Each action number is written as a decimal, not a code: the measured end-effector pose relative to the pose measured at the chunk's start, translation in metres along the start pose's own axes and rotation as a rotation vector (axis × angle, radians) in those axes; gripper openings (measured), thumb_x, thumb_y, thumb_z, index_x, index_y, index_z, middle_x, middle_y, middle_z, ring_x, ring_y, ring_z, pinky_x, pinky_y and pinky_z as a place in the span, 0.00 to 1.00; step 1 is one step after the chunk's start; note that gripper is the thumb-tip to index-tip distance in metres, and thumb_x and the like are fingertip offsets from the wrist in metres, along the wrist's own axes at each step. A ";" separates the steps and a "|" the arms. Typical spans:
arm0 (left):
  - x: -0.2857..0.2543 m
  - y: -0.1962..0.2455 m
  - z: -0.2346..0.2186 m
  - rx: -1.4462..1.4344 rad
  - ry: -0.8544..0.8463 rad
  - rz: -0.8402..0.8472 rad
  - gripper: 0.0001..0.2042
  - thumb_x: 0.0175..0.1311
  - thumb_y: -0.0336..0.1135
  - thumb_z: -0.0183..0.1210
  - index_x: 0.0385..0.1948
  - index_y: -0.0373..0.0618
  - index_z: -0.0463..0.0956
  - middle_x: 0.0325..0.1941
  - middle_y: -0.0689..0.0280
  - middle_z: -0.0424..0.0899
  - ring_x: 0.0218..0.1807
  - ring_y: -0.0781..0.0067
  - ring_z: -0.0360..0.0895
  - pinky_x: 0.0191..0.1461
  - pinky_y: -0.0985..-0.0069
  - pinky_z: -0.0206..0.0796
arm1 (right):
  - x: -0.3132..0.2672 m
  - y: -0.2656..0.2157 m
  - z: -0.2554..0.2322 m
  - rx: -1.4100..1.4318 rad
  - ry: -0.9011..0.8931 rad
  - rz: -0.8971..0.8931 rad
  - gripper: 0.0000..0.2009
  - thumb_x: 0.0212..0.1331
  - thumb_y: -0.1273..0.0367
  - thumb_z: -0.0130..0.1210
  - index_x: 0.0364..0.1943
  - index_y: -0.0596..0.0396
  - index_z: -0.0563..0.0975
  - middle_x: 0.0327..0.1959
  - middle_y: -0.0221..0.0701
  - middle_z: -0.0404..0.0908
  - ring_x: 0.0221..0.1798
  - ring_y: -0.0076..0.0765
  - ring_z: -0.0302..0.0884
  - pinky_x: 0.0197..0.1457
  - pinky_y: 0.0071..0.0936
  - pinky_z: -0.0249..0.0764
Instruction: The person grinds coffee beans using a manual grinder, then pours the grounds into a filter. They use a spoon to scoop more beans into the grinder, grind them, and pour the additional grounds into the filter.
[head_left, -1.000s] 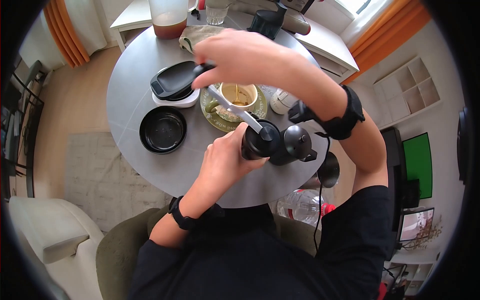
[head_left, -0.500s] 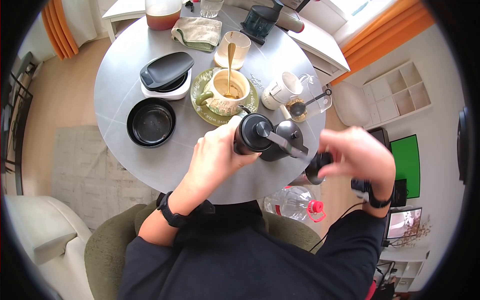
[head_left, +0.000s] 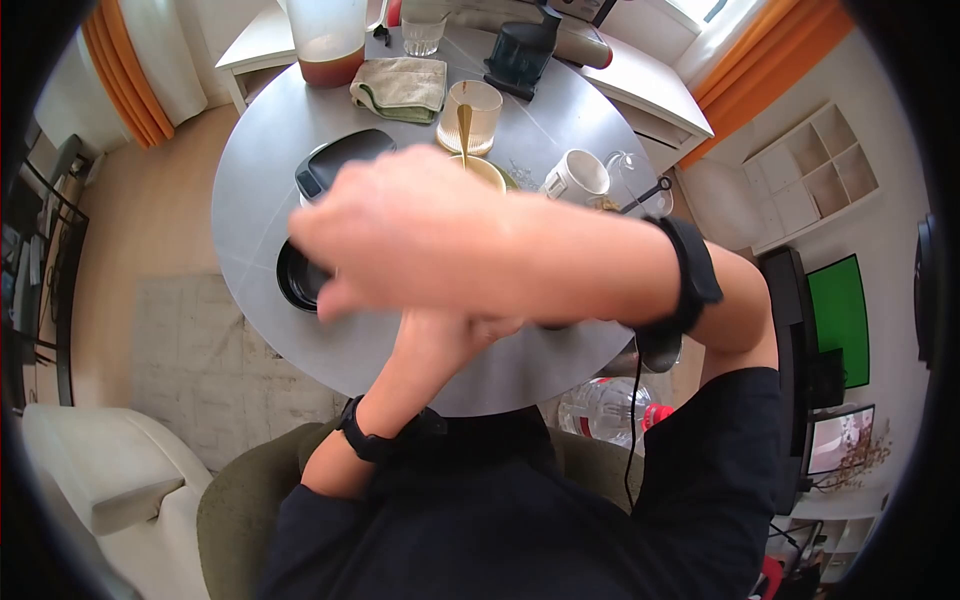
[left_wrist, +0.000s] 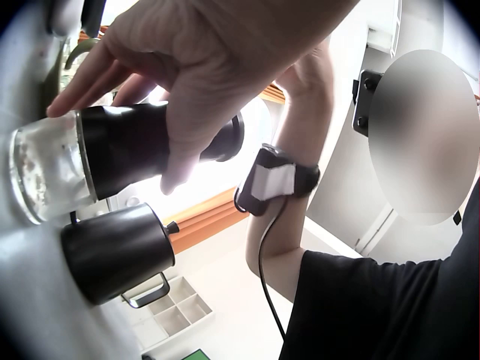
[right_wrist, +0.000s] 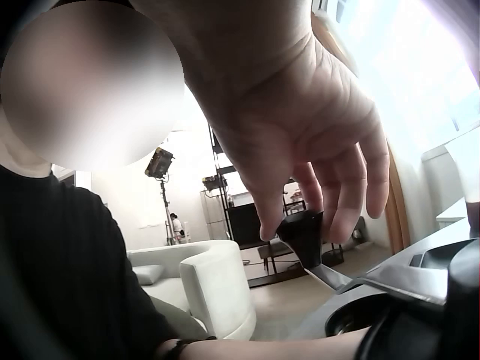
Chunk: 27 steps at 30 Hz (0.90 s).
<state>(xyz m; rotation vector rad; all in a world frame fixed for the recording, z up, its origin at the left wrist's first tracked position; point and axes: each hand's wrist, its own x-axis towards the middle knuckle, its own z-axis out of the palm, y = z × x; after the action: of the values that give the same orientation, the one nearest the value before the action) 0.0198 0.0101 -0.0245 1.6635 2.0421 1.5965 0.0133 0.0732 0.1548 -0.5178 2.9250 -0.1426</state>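
My left hand (left_wrist: 202, 71) grips the black body of a hand coffee grinder (left_wrist: 124, 146), which stands upright with its clear lower jar (left_wrist: 49, 165) on the table. In the right wrist view, my right hand (right_wrist: 319, 142) holds the black knob (right_wrist: 301, 232) of the grinder's crank (right_wrist: 337, 279) between thumb and fingers. Seen from the head, that right hand (head_left: 420, 235) is blurred and covers the grinder, with my left hand (head_left: 440, 345) partly beneath it. Close beside the grinder sits a small black lidded kettle (left_wrist: 116, 251).
A black bowl (head_left: 296, 275) and a dark tray (head_left: 350, 155) lie to the left. Beyond my hands are a cup with a gold spoon (head_left: 464, 130), a ribbed glass (head_left: 470, 115), a folded cloth (head_left: 400, 88) and a jug (head_left: 330, 50). A white cup (head_left: 577, 178) stands to the right.
My right hand has swung the crank round, from the far left to the right side and back to the left. The left hand keeps its grip on the grinder.
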 end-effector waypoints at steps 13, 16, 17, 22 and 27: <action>0.015 0.034 -0.017 -0.113 -0.089 -0.384 0.27 0.42 0.38 0.73 0.47 0.44 0.75 0.33 0.56 0.84 0.36 0.56 0.83 0.42 0.66 0.73 | -0.120 0.135 0.002 0.255 0.071 0.635 0.18 0.51 0.58 0.66 0.34 0.57 0.74 0.15 0.30 0.74 0.18 0.27 0.72 0.23 0.23 0.65; 0.014 0.033 -0.016 -0.117 -0.089 -0.375 0.27 0.42 0.38 0.73 0.47 0.44 0.75 0.33 0.56 0.84 0.36 0.56 0.83 0.42 0.66 0.73 | -0.165 0.104 -0.006 0.119 -0.042 0.551 0.19 0.45 0.61 0.69 0.35 0.55 0.74 0.15 0.32 0.73 0.19 0.33 0.73 0.24 0.29 0.66; 0.014 0.032 -0.016 -0.114 -0.086 -0.371 0.26 0.42 0.38 0.73 0.47 0.44 0.75 0.33 0.56 0.84 0.36 0.56 0.83 0.42 0.66 0.73 | -0.176 0.094 -0.004 0.109 -0.066 0.512 0.20 0.42 0.61 0.70 0.35 0.54 0.74 0.15 0.33 0.72 0.20 0.35 0.74 0.25 0.30 0.67; 0.013 0.032 -0.016 -0.116 -0.075 -0.367 0.25 0.42 0.38 0.73 0.45 0.43 0.76 0.33 0.56 0.84 0.36 0.56 0.83 0.41 0.67 0.73 | -0.187 0.008 -0.010 0.055 -0.321 0.462 0.19 0.43 0.61 0.68 0.35 0.51 0.72 0.21 0.33 0.77 0.32 0.45 0.79 0.32 0.39 0.73; 0.014 0.032 -0.018 -0.088 -0.119 -0.414 0.23 0.42 0.37 0.74 0.42 0.42 0.77 0.32 0.56 0.84 0.33 0.57 0.82 0.40 0.68 0.73 | -0.153 -0.035 -0.006 -0.036 -0.387 -0.003 0.16 0.39 0.66 0.63 0.32 0.48 0.69 0.21 0.27 0.71 0.26 0.36 0.78 0.29 0.32 0.72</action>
<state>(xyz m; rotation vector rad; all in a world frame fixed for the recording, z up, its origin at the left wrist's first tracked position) 0.0254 0.0053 0.0139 1.1753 2.0504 1.3882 0.1655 0.0938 0.1871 -0.4923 2.5526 0.0101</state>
